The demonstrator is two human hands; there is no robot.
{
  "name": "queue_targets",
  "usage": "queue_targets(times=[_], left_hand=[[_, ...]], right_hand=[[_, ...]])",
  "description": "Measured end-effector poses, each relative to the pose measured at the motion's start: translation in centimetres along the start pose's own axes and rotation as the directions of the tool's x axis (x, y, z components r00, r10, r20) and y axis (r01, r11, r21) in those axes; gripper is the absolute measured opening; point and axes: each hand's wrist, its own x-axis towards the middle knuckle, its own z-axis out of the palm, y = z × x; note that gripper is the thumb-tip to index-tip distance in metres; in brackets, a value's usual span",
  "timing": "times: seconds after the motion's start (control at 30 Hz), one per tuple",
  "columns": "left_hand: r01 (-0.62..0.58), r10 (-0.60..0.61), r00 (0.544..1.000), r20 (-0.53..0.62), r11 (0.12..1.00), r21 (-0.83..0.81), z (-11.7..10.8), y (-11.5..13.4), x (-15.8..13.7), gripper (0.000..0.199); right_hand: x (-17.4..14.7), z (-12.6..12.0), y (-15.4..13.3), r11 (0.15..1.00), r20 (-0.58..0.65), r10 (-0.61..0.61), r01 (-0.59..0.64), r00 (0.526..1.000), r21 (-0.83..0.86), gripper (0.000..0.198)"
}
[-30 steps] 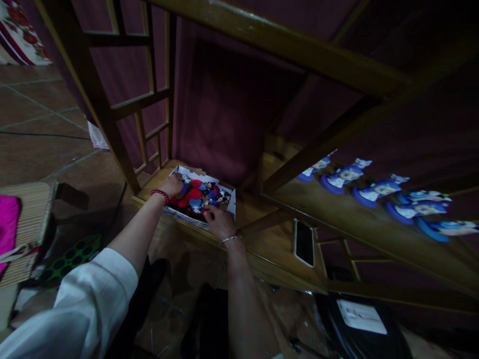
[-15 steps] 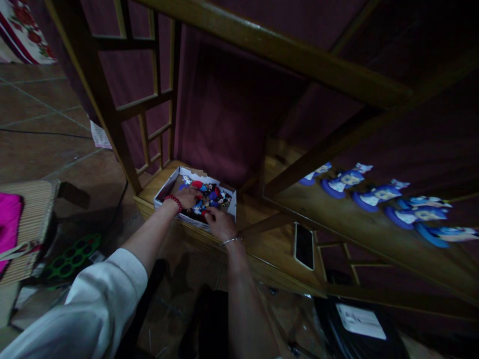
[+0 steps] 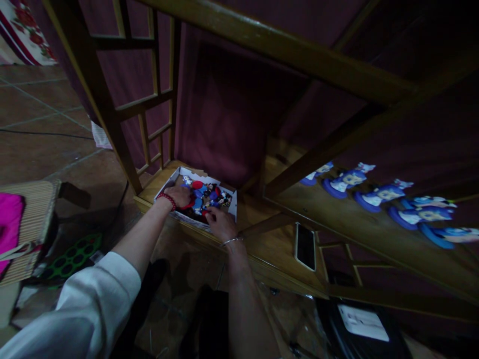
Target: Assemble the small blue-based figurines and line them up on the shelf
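Note:
A shallow white cardboard box (image 3: 232, 203) holds a jumble of small painted figurines (image 3: 211, 195), mostly red, blue and black. My left hand (image 3: 178, 196), with a red bead bracelet at the wrist, is inside the left part of the box; its fingers point down among the figurines and are mostly hidden. Over the near right edge reaches my right hand (image 3: 221, 223), wearing a silver bangle. Its thumb and fingers are closed at a small red figurine (image 3: 205, 213), only partly visible.
The box stands on a low wooden shelf (image 3: 258, 244), with a phone (image 3: 305, 246) farther right. Several blue-haired figurines (image 3: 381, 194) line a higher shelf. A wooden lattice (image 3: 144, 107) rises at the left. A bamboo-topped stool (image 3: 37, 214) and a black round-edged object (image 3: 359, 329) stand nearby.
My left hand has drawn back leftward inside the box, uncovering more blue and red figurines. My right hand stays at nearly the same spot.

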Motion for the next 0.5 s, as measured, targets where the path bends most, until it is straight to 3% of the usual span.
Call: queue_targets(times=[0.13,0.5], left_hand=[[0.047,-0.047,0.999,-0.009,0.998,0.031,0.1,-0.4,0.3,0.036],[-0.084,0.081,0.995,0.064,0.996,0.036,0.2,1.0,0.0,0.038]], right_hand=[[0.0,0.0,0.1,1.000,0.002,0.003,-0.003,1.000,-0.004,0.032],[0.1,0.1,0.2,0.999,-0.017,0.015,-0.015,1.000,-0.031,0.032]])
